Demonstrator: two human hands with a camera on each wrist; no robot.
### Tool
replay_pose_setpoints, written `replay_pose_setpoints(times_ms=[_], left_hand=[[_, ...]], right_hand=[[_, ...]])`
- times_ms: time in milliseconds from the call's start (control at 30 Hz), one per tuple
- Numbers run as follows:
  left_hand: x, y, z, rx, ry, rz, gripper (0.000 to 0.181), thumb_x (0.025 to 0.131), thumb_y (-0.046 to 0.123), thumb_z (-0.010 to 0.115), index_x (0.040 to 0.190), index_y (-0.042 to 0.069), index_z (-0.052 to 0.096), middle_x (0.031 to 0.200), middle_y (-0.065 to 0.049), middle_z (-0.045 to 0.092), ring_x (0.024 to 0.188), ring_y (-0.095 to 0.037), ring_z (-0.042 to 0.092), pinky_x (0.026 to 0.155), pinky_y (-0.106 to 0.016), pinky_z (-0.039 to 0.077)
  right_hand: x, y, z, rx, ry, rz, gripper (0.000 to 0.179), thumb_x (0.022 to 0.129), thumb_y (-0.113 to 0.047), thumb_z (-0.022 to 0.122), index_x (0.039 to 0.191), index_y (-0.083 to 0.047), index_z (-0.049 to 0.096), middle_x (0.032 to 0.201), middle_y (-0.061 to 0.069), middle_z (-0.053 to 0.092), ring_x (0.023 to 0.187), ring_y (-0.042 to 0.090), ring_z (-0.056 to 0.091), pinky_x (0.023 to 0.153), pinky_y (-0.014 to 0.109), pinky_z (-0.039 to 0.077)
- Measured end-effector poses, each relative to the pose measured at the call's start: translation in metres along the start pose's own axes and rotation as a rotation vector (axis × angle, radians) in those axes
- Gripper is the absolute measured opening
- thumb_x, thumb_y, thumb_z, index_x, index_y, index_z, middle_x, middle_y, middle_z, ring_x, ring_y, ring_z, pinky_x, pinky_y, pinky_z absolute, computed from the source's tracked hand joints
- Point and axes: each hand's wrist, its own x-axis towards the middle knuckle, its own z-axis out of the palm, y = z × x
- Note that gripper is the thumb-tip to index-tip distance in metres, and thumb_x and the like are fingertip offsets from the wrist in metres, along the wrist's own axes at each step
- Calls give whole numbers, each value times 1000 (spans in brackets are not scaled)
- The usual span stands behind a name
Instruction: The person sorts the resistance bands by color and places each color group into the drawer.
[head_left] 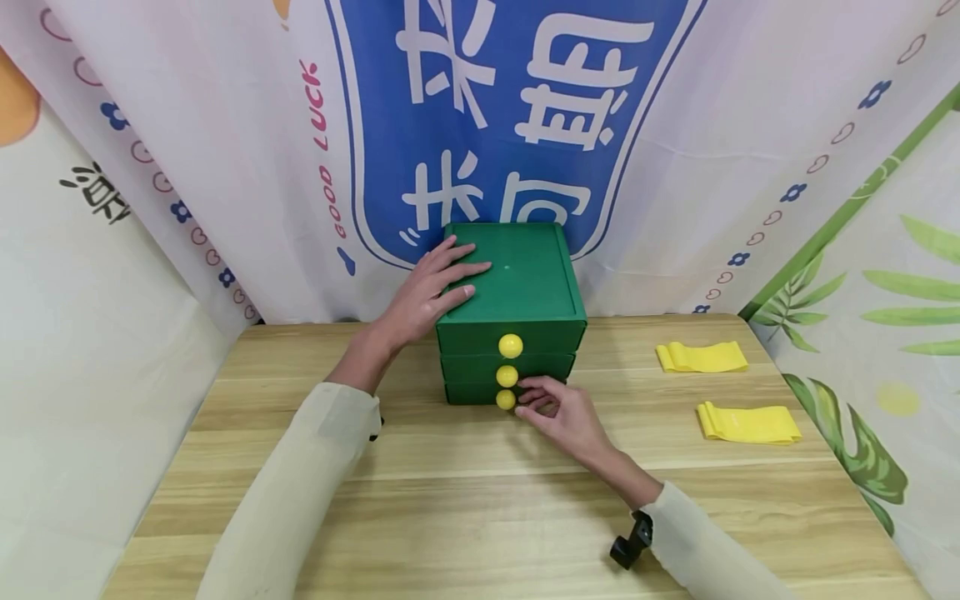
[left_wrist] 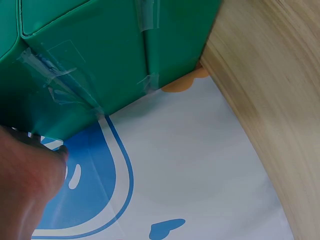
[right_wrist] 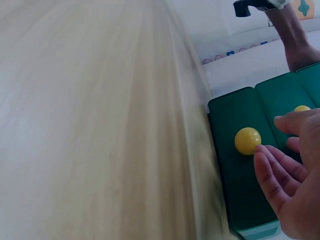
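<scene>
A green three-drawer box (head_left: 517, 283) stands against the back curtain, its drawers stacked flush. Down its front runs a column of round yellow knobs: top (head_left: 511, 346), middle (head_left: 507, 377) and bottom (head_left: 506, 400). My left hand (head_left: 431, 293) rests on the box's top left edge, fingers spread over the lid; in the left wrist view the hand (left_wrist: 30, 180) shows only in part beside the box. Just right of the lower knobs is my right hand (head_left: 566, 417), thumb and fingers parted and loosely bent. In the right wrist view its fingertips (right_wrist: 261, 150) come right up to the bottom knob (right_wrist: 247, 141).
Two folded yellow bands lie on the wooden table (head_left: 450, 517) at the right, a far one (head_left: 702, 357) and a nearer one (head_left: 748, 423). Printed curtains (head_left: 247, 150) hang behind and beside the table. Clear tape (left_wrist: 60, 75) crosses the seams on the box's side.
</scene>
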Motion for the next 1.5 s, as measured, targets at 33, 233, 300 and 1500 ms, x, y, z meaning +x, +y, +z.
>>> replay_pose_setpoints(times_ms=[33,233,300,1500], left_hand=[[0,0,0,-1,-2,0,48,110,39,48,153,22,60,171,-7,37,165,-25,9,132,-56,5],[-1,0,1,-3,-3,-3,48,110,40,48,153,23,60,171,-6,37,165,-24,9,131,-57,5],[-1,0,2,-5,-1,-5,48,110,40,48,153,23,60,170,-6,37,165,-24,10,131,-57,6],[0,1,0,-13,7,9,46,109,34,51,152,21,61,170,-8,38,165,-26,10,131,-58,5]], right_hand=[[0,2,0,-3,-14,4,34,89,-5,86,120,1,74,99,11,79,85,21,76,70,31,63],[0,12,4,-13,-89,32,32,91,-6,84,121,-1,75,101,12,79,88,20,75,73,27,62],[1,15,5,-25,-97,34,32,92,-9,84,122,-3,75,102,10,79,88,18,75,74,27,62],[-14,15,21,48,-91,35,23,93,-6,82,116,-8,80,93,5,81,71,24,76,60,24,59]])
